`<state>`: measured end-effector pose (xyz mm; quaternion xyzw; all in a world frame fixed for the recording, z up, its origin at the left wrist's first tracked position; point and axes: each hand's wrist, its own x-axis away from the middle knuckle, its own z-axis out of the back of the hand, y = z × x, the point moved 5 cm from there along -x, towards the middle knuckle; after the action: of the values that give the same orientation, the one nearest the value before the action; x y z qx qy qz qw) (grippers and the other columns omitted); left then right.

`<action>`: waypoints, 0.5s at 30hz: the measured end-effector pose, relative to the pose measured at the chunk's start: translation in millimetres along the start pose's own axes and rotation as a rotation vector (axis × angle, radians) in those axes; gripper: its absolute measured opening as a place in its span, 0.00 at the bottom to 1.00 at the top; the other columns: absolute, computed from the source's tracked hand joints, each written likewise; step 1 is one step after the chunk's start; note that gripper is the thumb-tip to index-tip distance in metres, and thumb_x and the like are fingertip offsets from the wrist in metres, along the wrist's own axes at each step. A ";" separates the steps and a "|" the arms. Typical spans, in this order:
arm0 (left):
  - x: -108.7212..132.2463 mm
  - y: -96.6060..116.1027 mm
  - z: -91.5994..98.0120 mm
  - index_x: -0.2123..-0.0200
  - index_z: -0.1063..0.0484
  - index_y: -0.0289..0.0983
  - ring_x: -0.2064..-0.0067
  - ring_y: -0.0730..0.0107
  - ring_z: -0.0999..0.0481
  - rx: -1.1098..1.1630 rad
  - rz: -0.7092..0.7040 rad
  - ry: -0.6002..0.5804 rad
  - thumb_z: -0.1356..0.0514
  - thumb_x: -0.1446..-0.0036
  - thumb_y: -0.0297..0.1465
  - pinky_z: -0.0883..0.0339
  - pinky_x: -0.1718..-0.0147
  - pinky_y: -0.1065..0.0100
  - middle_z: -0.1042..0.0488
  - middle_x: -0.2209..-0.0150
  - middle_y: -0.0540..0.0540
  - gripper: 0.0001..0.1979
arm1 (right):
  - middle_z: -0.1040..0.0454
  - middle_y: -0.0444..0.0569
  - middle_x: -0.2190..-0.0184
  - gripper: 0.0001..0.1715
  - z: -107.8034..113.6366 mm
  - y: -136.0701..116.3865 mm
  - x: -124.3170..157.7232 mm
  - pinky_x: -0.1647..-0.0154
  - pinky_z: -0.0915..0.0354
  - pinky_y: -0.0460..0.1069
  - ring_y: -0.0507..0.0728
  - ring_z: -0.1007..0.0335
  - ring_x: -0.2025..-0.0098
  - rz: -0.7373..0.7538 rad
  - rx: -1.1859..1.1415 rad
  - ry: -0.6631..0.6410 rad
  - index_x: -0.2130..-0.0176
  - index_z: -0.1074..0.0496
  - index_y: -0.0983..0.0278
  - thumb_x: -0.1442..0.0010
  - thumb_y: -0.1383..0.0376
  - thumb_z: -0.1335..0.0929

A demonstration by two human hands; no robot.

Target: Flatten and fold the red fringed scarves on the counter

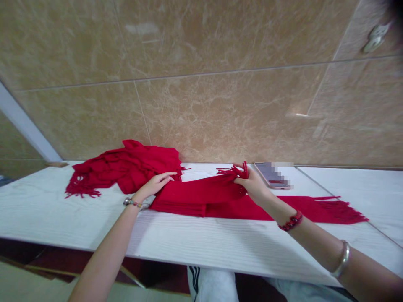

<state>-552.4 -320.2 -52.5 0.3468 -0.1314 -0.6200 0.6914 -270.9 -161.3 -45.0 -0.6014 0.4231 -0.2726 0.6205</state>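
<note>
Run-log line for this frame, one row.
left hand: at left end, partly-folded red fabric scarf | right hand: gripping lifted fringe | nearby: crumpled red fringed cloth, pink-edged rectangular phone | surface: white wood-grain counter

You are in an indoor room, though whether a home, a shop or an office, you cannot tell from this view. Glossy brown tiles with marble-like veins cover the wall (220, 46) across the upper frame, and a pale strip (27, 119) slants down it at the left. In front of you, a white wood-grain desk (78, 226) runs along the wall, with dark reddish compartments (63, 262) under it at the lower left, above a pale floor (22, 283). A phone (273, 176) lies right of centre, an everyday belonging.
</note>
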 end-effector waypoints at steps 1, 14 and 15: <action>-0.2 -1.0 0.5 0.48 0.36 0.33 0.52 0.64 0.31 0.002 0.007 -0.008 0.50 0.43 0.40 0.41 0.49 0.63 0.29 0.53 0.42 0.23 | 0.25 0.44 0.68 0.31 4.9 -4.4 0.7 0.64 0.34 0.50 0.57 0.28 0.64 0.017 -0.026 0.024 0.57 0.34 0.63 0.65 0.73 0.33; 1.5 -1.6 -5.5 0.48 0.37 0.34 0.51 0.64 0.31 -0.071 -0.027 -0.178 0.41 0.51 0.39 0.39 0.50 0.64 0.30 0.52 0.42 0.27 | 0.24 0.45 0.71 0.24 128.4 -8.2 4.4 0.70 0.32 0.49 0.58 0.27 0.68 -0.005 0.030 0.228 0.65 0.29 0.63 0.68 0.69 0.28; 1.2 -4.0 -4.7 0.48 0.37 0.34 0.52 0.64 0.31 -0.072 -0.023 -0.177 0.41 0.51 0.39 0.39 0.51 0.65 0.30 0.52 0.42 0.27 | 0.24 0.46 0.71 0.25 137.6 -4.2 5.0 0.69 0.32 0.50 0.58 0.27 0.68 0.001 0.036 0.233 0.64 0.29 0.63 0.68 0.69 0.28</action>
<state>-552.3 -319.8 -58.8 0.2671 -0.1655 -0.6605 0.6819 -150.3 -95.0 -53.0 -0.5540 0.4877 -0.3479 0.5782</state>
